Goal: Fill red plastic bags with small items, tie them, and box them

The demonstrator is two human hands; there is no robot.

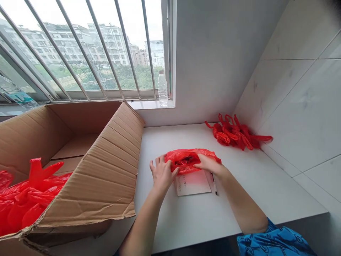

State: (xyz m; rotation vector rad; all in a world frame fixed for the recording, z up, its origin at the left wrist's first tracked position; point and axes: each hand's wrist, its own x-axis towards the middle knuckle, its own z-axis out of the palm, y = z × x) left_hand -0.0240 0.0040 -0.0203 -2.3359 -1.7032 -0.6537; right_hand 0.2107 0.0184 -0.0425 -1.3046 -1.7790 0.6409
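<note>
left hand (pixel 162 172): spread, holding red bag (pixel 188 153) | right hand (pixel 209 164): in bag's mouth, grip unclear

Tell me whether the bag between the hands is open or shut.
Open: the red plastic bag gapes at its mouth, showing dark contents.

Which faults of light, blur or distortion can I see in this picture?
Head view: the window is washed out at its top; head view: a reddish tint lies on the notebook by the open bag; head view: the box looks stretched, perhaps by a wide lens; head view: a dark blur sits top right.
</note>
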